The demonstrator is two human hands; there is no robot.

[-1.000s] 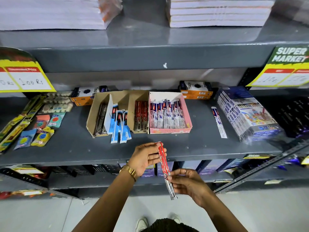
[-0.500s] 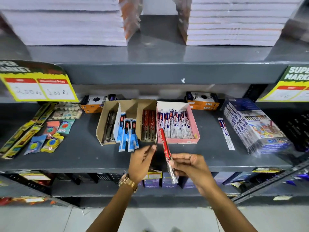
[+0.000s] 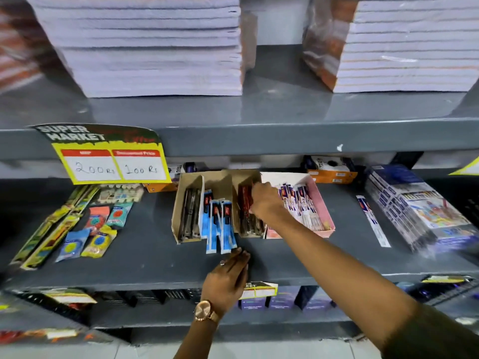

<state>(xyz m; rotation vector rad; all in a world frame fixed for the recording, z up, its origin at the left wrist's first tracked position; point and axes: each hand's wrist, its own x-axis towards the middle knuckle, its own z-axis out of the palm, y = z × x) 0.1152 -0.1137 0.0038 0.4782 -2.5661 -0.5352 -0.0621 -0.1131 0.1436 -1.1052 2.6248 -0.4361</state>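
Observation:
My right hand (image 3: 264,203) reaches into the right compartment of a brown cardboard box (image 3: 190,182) on the grey shelf (image 3: 145,257). Its fingers curl onto the red pen packs (image 3: 244,203) standing there, and the hand hides the tops of some of them. My left hand (image 3: 228,278) lies at the shelf's front edge with straight fingers, its tips just below several blue pen packs (image 3: 220,226) that spill out of the box. It holds nothing. A pink box (image 3: 325,213) of white and blue pen packs (image 3: 298,203) stands right of my right hand.
A loose pen pack (image 3: 370,218) and a wrapped bundle of boxes (image 3: 420,208) lie to the right. Small coloured packets (image 3: 98,224) lie to the left under a yellow price sign (image 3: 111,164). Notebook stacks (image 3: 155,47) fill the shelf above.
My right hand carried the red pen pack up from in front of the shelf into the brown box. My left hand let go of it and dropped to the shelf edge. The view tilted upward.

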